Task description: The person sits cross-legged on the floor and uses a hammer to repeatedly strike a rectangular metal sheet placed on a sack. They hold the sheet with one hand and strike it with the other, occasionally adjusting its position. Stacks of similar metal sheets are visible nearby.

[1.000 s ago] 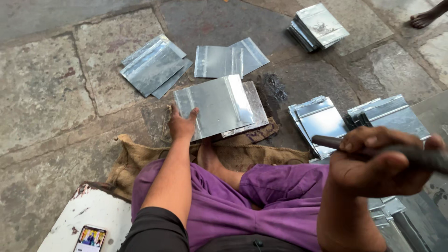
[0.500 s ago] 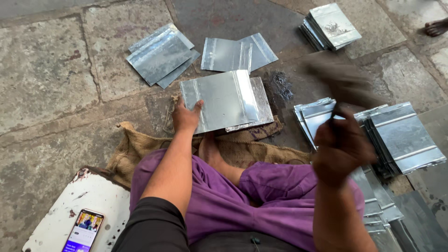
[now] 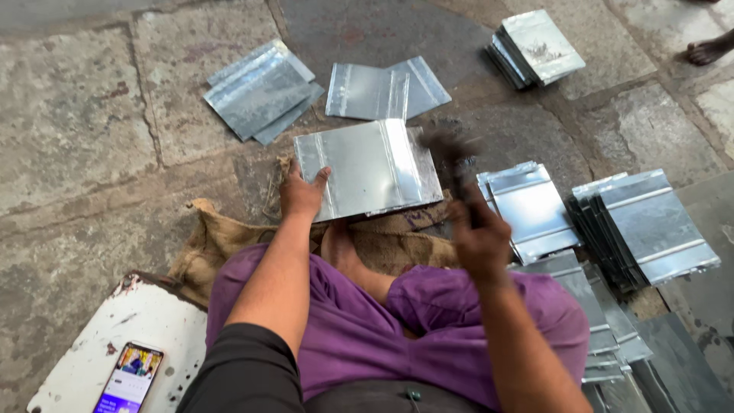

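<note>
My left hand (image 3: 304, 191) presses flat, fingers spread, on the near-left corner of the shiny rectangular metal sheet (image 3: 367, 166) lying on the brown burlap sacking (image 3: 229, 237). My right hand (image 3: 478, 237) grips a blurred dark hammer (image 3: 451, 157) over the sheet's right edge. Stacked grey sheets (image 3: 650, 222) sit right.

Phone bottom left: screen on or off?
On. The phone lies face up on the white board, and its screen shows a bright, colourful picture. Neither hand touches it.

Bare stone floor (image 3: 76, 130) lies open left; sheet stacks (image 3: 650, 222) (right side) crowd the ground.
</note>
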